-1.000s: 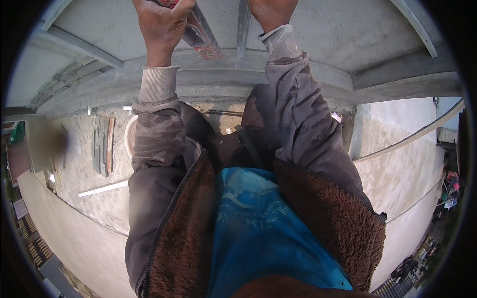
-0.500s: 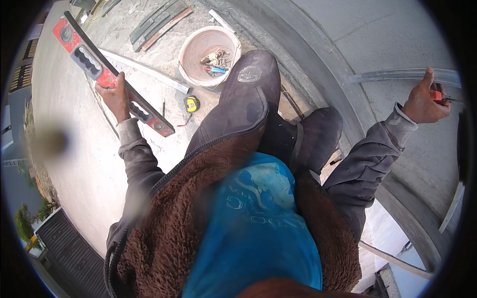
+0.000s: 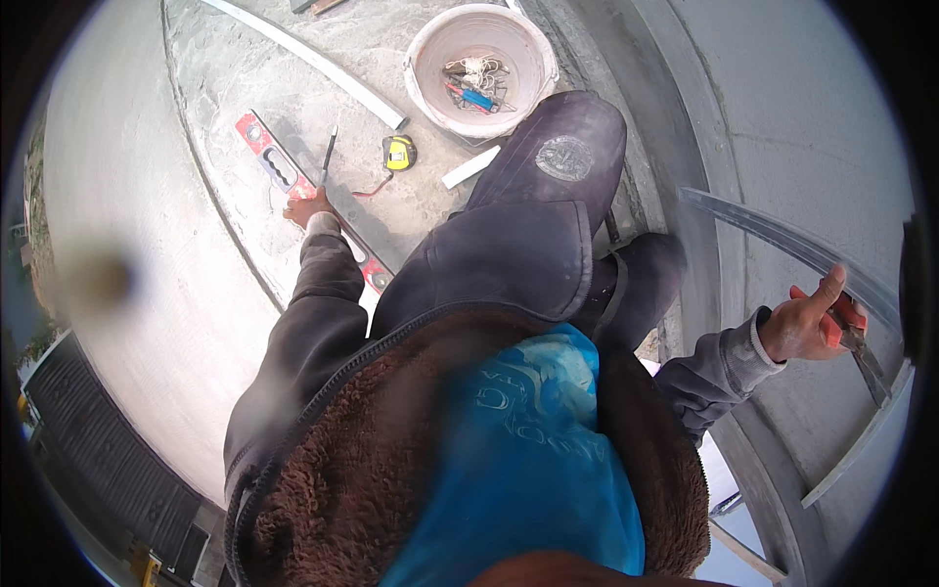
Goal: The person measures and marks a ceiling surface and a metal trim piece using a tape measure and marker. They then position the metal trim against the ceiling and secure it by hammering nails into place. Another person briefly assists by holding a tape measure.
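My left hand (image 3: pixel 311 207) is closed round the middle of a red and black spirit level (image 3: pixel 279 166), low at the concrete floor. The level slants from upper left down towards my leg. In my right hand (image 3: pixel 807 318), at the far right, is a pair of red-handled snips (image 3: pixel 853 338), metal jaws pointing down and away. My right thumb is raised against or just beside a long grey metal channel (image 3: pixel 782 235); contact is hard to tell. A yellow tape measure (image 3: pixel 398 154) and a dark pencil-like stick (image 3: pixel 330 152) lie on the floor near the level.
A whitish bucket (image 3: pixel 423 83) holding string and small tools stands by my knee. A long white metal strip (image 3: pixel 323 67) lies on the floor, and a short white piece (image 3: pixel 471 167) sits below the bucket. A grey plastered wall (image 3: pixel 812 108) rises on the right.
My left hand has brought the spirit level down to the floor and inward. My right hand has moved down and slightly left with the snips. The view has shifted too.
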Action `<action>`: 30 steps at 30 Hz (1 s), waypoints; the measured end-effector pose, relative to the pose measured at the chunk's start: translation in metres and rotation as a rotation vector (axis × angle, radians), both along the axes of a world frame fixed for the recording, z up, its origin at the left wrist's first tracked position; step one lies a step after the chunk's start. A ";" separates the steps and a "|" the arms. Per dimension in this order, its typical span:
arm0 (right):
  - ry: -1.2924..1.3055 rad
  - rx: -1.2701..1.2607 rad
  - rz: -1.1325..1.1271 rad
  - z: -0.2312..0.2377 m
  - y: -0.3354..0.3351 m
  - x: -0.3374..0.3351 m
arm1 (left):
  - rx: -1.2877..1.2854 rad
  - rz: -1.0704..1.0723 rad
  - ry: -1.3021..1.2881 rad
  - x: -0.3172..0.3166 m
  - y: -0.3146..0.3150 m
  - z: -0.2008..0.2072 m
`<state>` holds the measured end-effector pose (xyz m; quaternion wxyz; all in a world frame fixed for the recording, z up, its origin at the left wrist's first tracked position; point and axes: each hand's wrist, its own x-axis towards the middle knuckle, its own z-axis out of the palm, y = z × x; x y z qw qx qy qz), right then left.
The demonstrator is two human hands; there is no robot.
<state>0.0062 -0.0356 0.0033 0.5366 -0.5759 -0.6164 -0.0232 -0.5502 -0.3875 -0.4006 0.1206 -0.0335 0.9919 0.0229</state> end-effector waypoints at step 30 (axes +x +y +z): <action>0.585 -1.167 0.655 -0.292 0.042 -0.134 | -0.394 -0.168 -0.055 -0.088 0.056 0.012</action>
